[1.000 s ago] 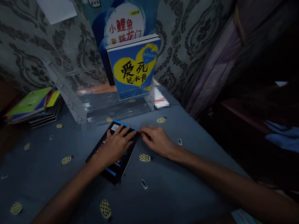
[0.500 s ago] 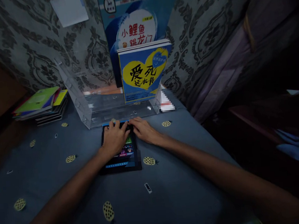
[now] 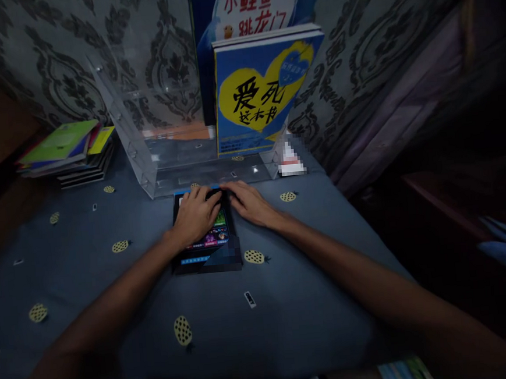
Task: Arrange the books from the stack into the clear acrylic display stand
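Observation:
A dark-covered book (image 3: 190,262) with small colourful pictures and a blue strip lies flat on the cloth. My left hand (image 3: 196,216) rests palm down across its upper part, fingers spread, hiding much of the cover. At the book's top right corner, my right hand (image 3: 250,203) has its fingers bent together on the edge. What lies under those fingertips is hard to make out in the dim light. Just behind both hands stands a clear acrylic book rack (image 3: 132,143). It holds a blue book with a yellow heart (image 3: 245,94) and a taller blue book (image 3: 208,18) behind.
Several thin books (image 3: 63,147) are stacked at the back left. A grey-blue cloth with pineapple prints (image 3: 314,301) covers the table. A pixelated white object (image 3: 292,162) sits right of the rack. Beyond the table's right edge hangs a curtain (image 3: 375,127).
The view has tilted down and come closer, so the table's near edge now shows. Both hands stay at the book's upper part, with only slight finger movement.

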The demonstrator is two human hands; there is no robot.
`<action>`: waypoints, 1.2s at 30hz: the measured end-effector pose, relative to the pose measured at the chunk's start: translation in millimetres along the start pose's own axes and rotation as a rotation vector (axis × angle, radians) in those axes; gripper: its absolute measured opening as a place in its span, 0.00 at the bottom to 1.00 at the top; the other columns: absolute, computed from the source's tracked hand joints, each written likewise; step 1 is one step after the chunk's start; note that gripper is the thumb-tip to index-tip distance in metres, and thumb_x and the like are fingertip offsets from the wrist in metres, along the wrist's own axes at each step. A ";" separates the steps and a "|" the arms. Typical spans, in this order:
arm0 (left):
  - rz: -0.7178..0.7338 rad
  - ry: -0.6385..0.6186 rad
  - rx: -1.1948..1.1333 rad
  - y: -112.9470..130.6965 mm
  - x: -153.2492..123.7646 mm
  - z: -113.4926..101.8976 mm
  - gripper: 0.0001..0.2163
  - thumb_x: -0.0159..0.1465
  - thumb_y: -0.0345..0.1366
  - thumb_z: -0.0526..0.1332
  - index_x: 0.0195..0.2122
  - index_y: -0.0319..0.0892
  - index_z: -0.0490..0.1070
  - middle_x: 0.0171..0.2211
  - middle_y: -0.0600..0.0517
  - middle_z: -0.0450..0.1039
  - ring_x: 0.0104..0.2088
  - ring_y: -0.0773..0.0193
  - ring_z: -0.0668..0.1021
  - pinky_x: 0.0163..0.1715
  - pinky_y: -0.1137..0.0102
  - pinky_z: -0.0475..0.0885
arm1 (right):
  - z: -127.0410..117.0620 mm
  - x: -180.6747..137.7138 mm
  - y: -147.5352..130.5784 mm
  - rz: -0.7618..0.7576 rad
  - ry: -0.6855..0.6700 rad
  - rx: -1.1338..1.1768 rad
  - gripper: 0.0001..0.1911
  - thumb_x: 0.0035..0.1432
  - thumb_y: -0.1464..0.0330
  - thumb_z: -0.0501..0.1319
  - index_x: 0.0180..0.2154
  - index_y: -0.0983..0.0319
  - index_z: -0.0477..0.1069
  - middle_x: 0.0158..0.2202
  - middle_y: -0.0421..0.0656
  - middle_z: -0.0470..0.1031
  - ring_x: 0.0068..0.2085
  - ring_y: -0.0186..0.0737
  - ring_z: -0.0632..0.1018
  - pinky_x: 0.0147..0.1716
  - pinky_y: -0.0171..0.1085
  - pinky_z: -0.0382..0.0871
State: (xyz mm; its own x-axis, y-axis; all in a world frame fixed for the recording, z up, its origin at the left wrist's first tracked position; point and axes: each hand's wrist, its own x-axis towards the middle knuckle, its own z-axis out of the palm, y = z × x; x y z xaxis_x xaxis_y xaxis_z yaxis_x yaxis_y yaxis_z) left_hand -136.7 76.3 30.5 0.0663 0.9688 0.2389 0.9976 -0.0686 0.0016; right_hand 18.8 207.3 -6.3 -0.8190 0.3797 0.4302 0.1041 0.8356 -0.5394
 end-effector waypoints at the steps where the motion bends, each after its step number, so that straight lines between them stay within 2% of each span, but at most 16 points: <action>1: 0.042 -0.001 -0.033 -1.7 -0.8 0.6 0.18 0.73 0.36 0.51 0.61 0.42 0.70 0.55 0.41 0.71 0.54 0.49 0.71 0.50 0.55 0.69 | 0.0 -0.2 0.5 0.002 -0.003 0.000 0.23 0.63 0.77 0.51 0.58 0.59 0.67 0.52 0.49 0.76 0.54 0.48 0.74 0.56 0.52 0.69; 5: 0.192 -0.057 -0.123 -6.5 -3.7 -3.6 0.17 0.72 0.34 0.53 0.60 0.43 0.71 0.56 0.43 0.71 0.55 0.51 0.71 0.51 0.56 0.68 | -1.1 -0.4 0.6 -0.004 -0.018 -0.008 0.21 0.65 0.76 0.50 0.57 0.60 0.67 0.51 0.50 0.76 0.53 0.48 0.74 0.56 0.51 0.69; 9: 0.262 -0.159 -0.165 -4.1 -6.8 -21.5 0.17 0.73 0.36 0.52 0.59 0.46 0.72 0.55 0.45 0.71 0.56 0.53 0.71 0.54 0.56 0.67 | -2.3 0.0 -1.0 -0.005 -0.027 -0.016 0.20 0.66 0.74 0.50 0.56 0.60 0.68 0.51 0.50 0.76 0.53 0.48 0.74 0.56 0.51 0.69; 13: 0.340 -0.344 -0.184 12.4 -14.6 -48.7 0.16 0.73 0.39 0.53 0.55 0.43 0.74 0.50 0.45 0.72 0.52 0.54 0.73 0.53 0.59 0.69 | -3.4 0.3 -3.3 0.009 -0.042 -0.043 0.18 0.67 0.71 0.52 0.56 0.61 0.68 0.52 0.50 0.76 0.55 0.49 0.74 0.57 0.51 0.68; 16: 0.368 -0.445 -0.124 29.0 -24.6 -63.6 0.16 0.71 0.44 0.58 0.53 0.40 0.74 0.50 0.44 0.71 0.52 0.52 0.73 0.52 0.59 0.71 | -3.7 0.8 -5.4 0.029 -0.052 -0.064 0.18 0.69 0.67 0.52 0.56 0.63 0.68 0.52 0.52 0.76 0.54 0.51 0.74 0.57 0.51 0.68; 20: 0.359 -0.447 -0.071 42.5 -35.5 -67.4 0.21 0.68 0.46 0.63 0.55 0.37 0.69 0.52 0.42 0.70 0.54 0.47 0.71 0.51 0.57 0.71 | -4.2 0.2 -8.3 0.040 -0.046 -0.077 0.17 0.70 0.67 0.52 0.56 0.62 0.69 0.53 0.50 0.76 0.56 0.50 0.74 0.58 0.50 0.68; 25: 0.346 -0.469 -0.062 45.1 -35.7 -63.8 0.16 0.70 0.45 0.59 0.52 0.38 0.70 0.51 0.41 0.70 0.53 0.48 0.72 0.51 0.55 0.71 | -9.0 -10.9 -19.3 0.026 -0.008 -0.011 0.18 0.71 0.69 0.49 0.56 0.61 0.70 0.53 0.50 0.77 0.55 0.47 0.75 0.57 0.49 0.69; 33: 0.365 -0.480 0.033 50.4 -34.1 -65.6 0.19 0.68 0.40 0.64 0.55 0.34 0.68 0.55 0.38 0.69 0.56 0.46 0.71 0.52 0.56 0.72 | -18.8 -60.0 -61.4 0.041 -0.017 0.104 0.18 0.71 0.68 0.50 0.58 0.60 0.70 0.48 0.47 0.79 0.50 0.45 0.78 0.51 0.47 0.73; 36: 0.355 -0.462 -0.001 51.0 -36.5 -64.1 0.15 0.69 0.39 0.60 0.54 0.35 0.69 0.53 0.40 0.70 0.54 0.47 0.73 0.51 0.56 0.73 | -21.8 -74.3 -72.6 0.066 -0.007 0.145 0.18 0.70 0.69 0.51 0.57 0.60 0.71 0.46 0.47 0.80 0.47 0.44 0.79 0.48 0.45 0.74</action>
State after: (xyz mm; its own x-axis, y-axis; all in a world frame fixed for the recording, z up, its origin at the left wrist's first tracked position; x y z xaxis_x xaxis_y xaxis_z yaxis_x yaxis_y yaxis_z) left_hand -89.4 22.2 84.2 0.3982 0.8896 -0.2237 0.9127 -0.4086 -0.0003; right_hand 84.4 127.0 16.7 -0.8172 0.4284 0.3856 0.0753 0.7426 -0.6655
